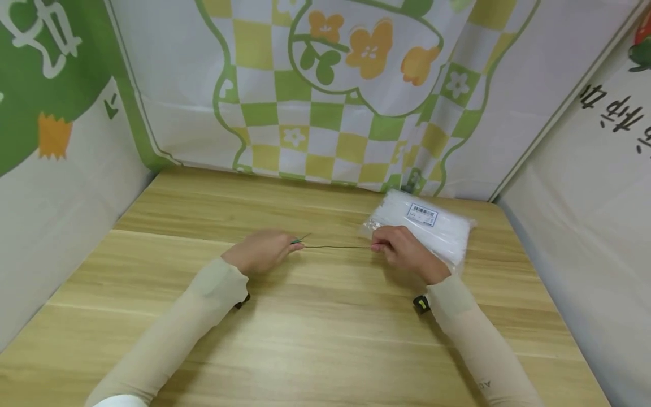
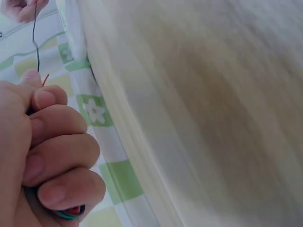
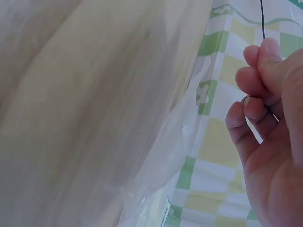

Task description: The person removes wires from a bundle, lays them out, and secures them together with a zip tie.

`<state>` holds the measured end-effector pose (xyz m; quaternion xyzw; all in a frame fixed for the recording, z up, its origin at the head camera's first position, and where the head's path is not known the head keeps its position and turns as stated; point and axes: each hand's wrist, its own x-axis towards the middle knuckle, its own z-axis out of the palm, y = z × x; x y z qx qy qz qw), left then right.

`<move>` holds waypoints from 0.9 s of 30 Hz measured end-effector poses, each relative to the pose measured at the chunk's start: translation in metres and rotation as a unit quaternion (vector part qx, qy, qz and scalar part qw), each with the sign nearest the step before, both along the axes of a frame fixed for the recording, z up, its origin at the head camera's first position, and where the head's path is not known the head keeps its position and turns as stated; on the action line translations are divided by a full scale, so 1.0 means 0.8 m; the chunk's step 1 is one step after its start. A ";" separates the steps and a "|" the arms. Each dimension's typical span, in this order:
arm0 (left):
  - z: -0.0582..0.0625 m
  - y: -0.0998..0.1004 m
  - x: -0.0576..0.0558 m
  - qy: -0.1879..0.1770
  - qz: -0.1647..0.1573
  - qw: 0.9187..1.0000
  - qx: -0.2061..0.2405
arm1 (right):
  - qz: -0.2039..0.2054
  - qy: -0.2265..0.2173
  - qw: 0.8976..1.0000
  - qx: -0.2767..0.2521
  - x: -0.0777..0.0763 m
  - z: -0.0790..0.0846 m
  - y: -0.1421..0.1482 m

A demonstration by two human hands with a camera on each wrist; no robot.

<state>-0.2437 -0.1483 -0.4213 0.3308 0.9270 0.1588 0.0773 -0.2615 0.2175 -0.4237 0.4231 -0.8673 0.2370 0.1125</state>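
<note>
A thin black wire point(image 1: 335, 247) stretches nearly straight between the two hands, above the wooden table. My left hand point(image 1: 264, 250) grips a small bundle of wires; in the left wrist view its fingers curl round green and red strands point(image 2: 70, 213), with a red wire end point(image 2: 46, 79) poking out by the thumb. Most of that bundle is hidden in the palm. With thumb and forefinger, my right hand point(image 1: 404, 252) pinches the other end of the black wire point(image 3: 262, 19).
A clear plastic bag of white strips point(image 1: 432, 223) with a barcode label lies just behind the right hand. The wooden table point(image 1: 315, 339) reaches back to a checkered, flowered curtain point(image 1: 325, 118), with white fabric walls at both sides.
</note>
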 end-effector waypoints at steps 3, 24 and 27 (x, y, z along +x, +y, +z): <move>-0.001 -0.010 0.000 -0.018 0.009 1.000 -0.002 | -0.016 -0.018 1.000 -0.002 0.003 0.000 0.006; 0.009 -0.053 0.003 -0.070 0.005 0.996 0.048 | -0.052 -0.068 0.996 0.002 0.004 0.003 0.043; 0.009 -0.056 0.002 -0.096 -0.008 0.992 0.079 | -0.063 -0.079 0.995 0.010 0.006 0.004 0.045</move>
